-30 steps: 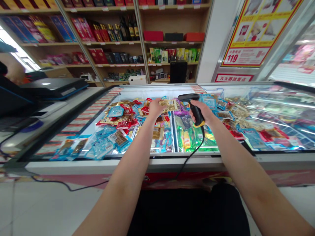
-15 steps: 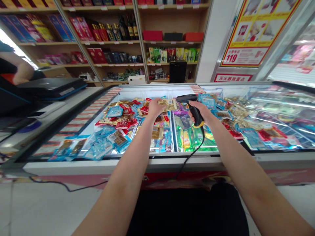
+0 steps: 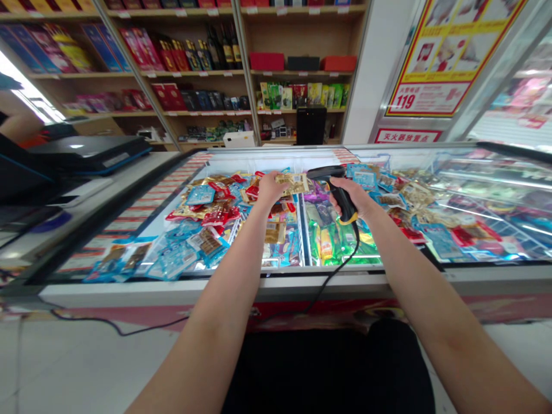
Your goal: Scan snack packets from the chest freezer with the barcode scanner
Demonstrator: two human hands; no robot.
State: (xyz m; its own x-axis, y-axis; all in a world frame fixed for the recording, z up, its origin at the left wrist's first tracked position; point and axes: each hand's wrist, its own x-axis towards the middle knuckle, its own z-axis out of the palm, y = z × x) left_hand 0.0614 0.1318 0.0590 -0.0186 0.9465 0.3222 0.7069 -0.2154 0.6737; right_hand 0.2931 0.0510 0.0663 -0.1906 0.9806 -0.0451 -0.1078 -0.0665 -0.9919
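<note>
Over an open chest freezer (image 3: 267, 284), my left hand (image 3: 268, 191) is closed on a gold snack packet (image 3: 295, 183), held up just left of the scanner's head. My right hand (image 3: 352, 198) grips the handle of a black and yellow barcode scanner (image 3: 334, 183), whose head points left at the packet. The scanner's black cable (image 3: 334, 267) drops over the freezer's front rim. Beneath both hands lie several blue, red, gold and green packets (image 3: 207, 224) piled in the freezer.
A glass lid (image 3: 487, 190) covers the freezer's right part. A counter with a black scale or till (image 3: 90, 152) stands at the left, with another person's arm (image 3: 17, 121) behind it. Wooden shelves (image 3: 241, 75) of boxes and bottles line the back wall. A cable (image 3: 107, 322) runs on the floor.
Both hands have shifted slightly; the packet and scanner stay close together over the freezer. The other person's arm at the left has moved.
</note>
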